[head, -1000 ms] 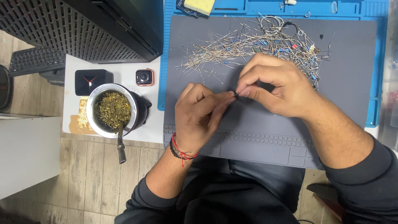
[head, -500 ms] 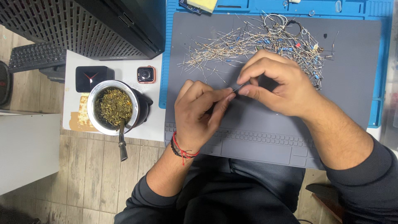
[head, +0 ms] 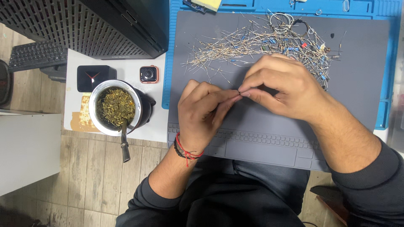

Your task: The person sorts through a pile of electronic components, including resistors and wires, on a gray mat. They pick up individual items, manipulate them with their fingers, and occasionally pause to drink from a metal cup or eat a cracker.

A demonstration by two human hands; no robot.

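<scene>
My left hand (head: 204, 113) and my right hand (head: 280, 86) meet fingertip to fingertip over a grey work mat (head: 362, 75). Between them they pinch one small wire-legged component (head: 239, 93), mostly hidden by the fingers. Just beyond the hands, a loose pile of wire-legged components (head: 261, 42) with thin metal leads and blue and red bodies lies spread across the far part of the mat. A red and black cord bracelet circles my left wrist.
A blue tray (head: 385, 113) frames the mat. To the left, on a small white table (head: 153, 126), stand a cup of green herb with a metal straw (head: 115, 107), a black box (head: 96, 76) and a small square device (head: 148, 74). A black perforated case (head: 84, 25) sits behind.
Both hands stay together at the same spot on the mat; the fingers shift only slightly around the small component.
</scene>
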